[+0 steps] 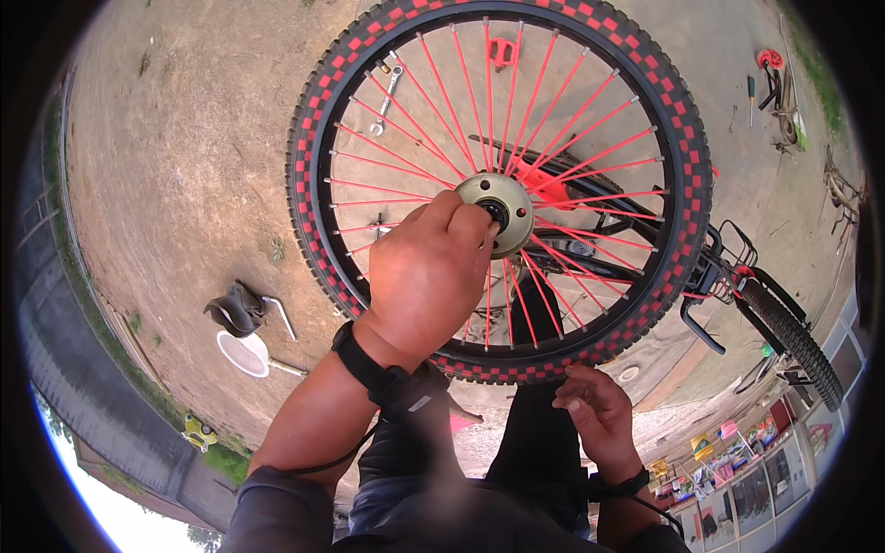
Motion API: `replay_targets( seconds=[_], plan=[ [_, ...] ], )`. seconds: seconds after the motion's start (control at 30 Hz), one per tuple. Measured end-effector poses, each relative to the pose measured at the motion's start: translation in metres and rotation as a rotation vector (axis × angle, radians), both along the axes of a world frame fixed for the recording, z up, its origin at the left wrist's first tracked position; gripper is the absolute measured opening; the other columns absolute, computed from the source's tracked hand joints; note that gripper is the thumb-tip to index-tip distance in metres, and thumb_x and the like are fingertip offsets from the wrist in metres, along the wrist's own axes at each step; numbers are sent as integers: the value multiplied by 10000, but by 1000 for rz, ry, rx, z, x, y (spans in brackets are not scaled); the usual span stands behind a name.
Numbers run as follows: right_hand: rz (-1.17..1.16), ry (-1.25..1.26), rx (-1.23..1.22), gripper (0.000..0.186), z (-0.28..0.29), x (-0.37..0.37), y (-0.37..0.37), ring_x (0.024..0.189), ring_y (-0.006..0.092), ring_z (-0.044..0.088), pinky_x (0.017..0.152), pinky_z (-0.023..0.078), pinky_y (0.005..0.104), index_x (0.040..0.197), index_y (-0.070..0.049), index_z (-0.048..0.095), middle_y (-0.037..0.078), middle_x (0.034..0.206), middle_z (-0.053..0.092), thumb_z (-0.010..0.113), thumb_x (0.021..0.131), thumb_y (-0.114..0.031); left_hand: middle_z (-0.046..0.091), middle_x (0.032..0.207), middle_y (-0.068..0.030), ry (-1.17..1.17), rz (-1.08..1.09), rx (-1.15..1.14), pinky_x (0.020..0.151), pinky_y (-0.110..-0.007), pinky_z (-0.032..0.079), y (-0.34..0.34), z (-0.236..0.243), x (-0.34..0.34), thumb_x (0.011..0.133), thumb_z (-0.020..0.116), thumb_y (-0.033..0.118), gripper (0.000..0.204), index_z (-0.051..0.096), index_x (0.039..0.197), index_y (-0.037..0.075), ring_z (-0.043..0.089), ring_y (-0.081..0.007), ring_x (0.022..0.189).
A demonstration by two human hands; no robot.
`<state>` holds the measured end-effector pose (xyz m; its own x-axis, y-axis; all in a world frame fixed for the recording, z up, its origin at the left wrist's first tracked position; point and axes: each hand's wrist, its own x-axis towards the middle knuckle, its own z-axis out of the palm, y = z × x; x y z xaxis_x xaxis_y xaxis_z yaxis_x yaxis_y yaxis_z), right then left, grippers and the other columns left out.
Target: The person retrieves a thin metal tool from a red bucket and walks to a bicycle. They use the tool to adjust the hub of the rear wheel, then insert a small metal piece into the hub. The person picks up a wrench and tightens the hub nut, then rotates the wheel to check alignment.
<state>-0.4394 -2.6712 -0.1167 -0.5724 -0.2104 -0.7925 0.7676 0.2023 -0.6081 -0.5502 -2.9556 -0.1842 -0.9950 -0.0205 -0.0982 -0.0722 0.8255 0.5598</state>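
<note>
The tyre [690, 184] is matt rubber, rough with knobbly tread. The rim [324, 184] has a smooth, dark coating, and the thin metal spokes [488, 92] wear red paint that gives way to bare, silvery ends. The hub disc [519, 198] is smooth metal with a dull sheen. The wrench [386, 100] is shiny bare metal. The saddle [238, 309] is dark and perhaps vinyl, though it lies too far off to be sure. The ground [203, 166] is matt and gritty; the sleeve [286, 507] is dull cloth.
</note>
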Motion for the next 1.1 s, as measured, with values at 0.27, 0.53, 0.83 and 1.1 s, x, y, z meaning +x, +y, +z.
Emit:
replay_targets(
  seconds=[0.27, 0.53, 0.83, 1.1],
  plan=[
    [14, -26, 5, 396, 3, -3, -2, 932, 168, 704, 865, 555, 302, 1350, 14, 584, 107, 1051, 683, 658, 969, -65, 625, 832, -50, 42, 29, 43, 543, -365, 527, -2, 6, 2, 832, 773, 129, 118, 679, 894, 93, 664, -246, 679],
    [24, -19, 4, 392, 6, -3, -1, 932, 164, 701, 862, 555, 298, 1351, 19, 579, 107, 1047, 683, 647, 974, -65, 629, 813, -78, 132, 93, 251, 518, -347, 501, -25, 41, 30, 771, 820, 11, 219, 678, 926, 71, 638, -251, 634],
    [88, 1, 14, 379, 8, -5, -7, 927, 156, 702, 852, 546, 287, 1342, 20, 582, 112, 1036, 692, 641, 976, -60, 631, 775, -98, 195, 142, 238, 517, -314, 490, -50, 61, 59, 799, 789, -58, 267, 641, 999, 40, 635, -225, 602],
    [-15, -23, 54, 348, 1, -3, -4, 927, 145, 681, 869, 545, 287, 1329, 24, 583, 89, 1023, 684, 628, 993, -58, 626, 784, -104, 176, 183, 277, 526, -309, 488, -48, 62, 67, 805, 781, -65, 255, 640, 992, 35, 630, -222, 606]
  ],
)
